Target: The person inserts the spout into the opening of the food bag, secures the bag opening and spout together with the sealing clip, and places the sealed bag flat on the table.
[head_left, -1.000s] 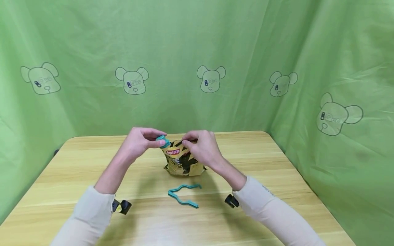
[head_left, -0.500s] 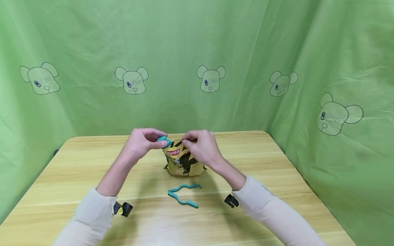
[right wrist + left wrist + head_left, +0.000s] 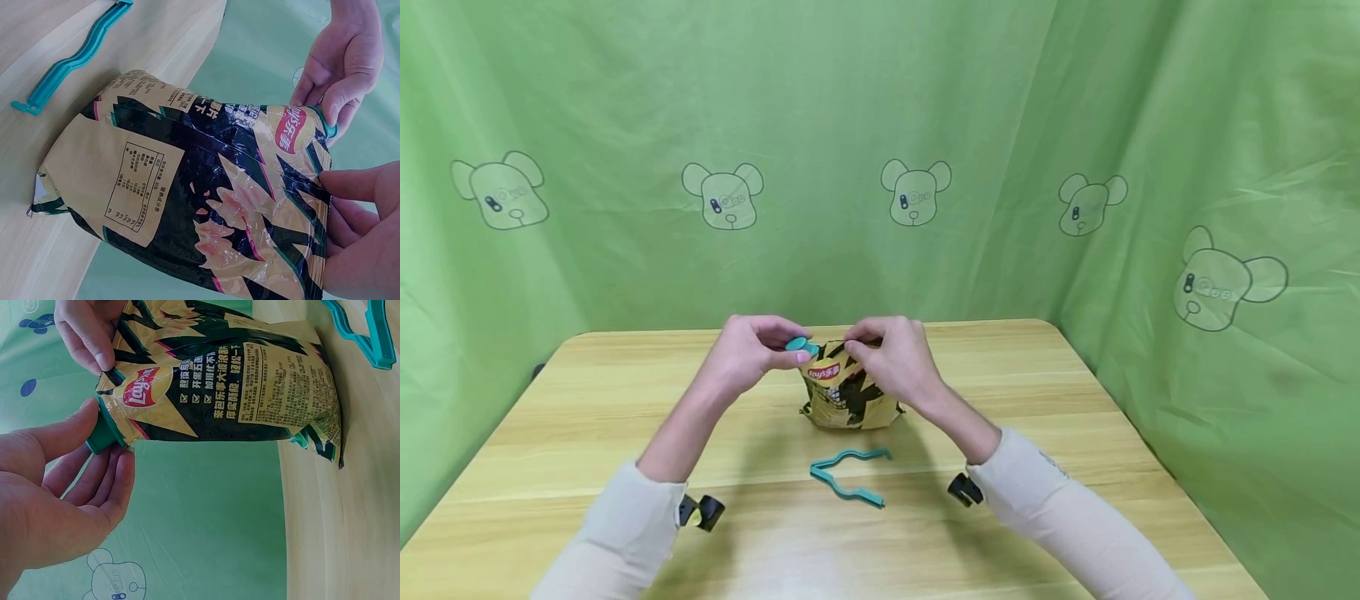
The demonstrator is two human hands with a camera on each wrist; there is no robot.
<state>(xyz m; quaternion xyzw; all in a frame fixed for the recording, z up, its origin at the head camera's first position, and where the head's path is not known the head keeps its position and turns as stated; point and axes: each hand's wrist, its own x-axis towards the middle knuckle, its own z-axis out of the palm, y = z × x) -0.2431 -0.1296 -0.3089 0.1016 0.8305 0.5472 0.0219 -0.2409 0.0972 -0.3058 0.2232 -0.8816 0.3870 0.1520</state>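
Note:
A gold and black Lay's chip bag (image 3: 844, 398) stands upright on the wooden table, its top edge between both hands. My left hand (image 3: 747, 352) pinches a small teal clip (image 3: 802, 344) with a round flat head between thumb and fingers. In the left wrist view the teal clip (image 3: 105, 427) sits right at the bag's upper corner, beside the red logo. My right hand (image 3: 895, 357) pinches the top edge of the bag farther right; its thumb (image 3: 350, 184) lies on the bag's printed side in the right wrist view. The rest of those fingers are behind the bag.
An unfolded teal bag sealing clip (image 3: 835, 477), bent in a V, lies on the table (image 3: 1037, 517) in front of the bag. A green curtain (image 3: 820, 100) with bear-head prints hangs behind and along the sides of the table.
My left hand has shifted slightly right, bringing the small teal clip closer over the bag's corner, and the clip's round head has tilted. My right hand and the bag have stayed nearly still.

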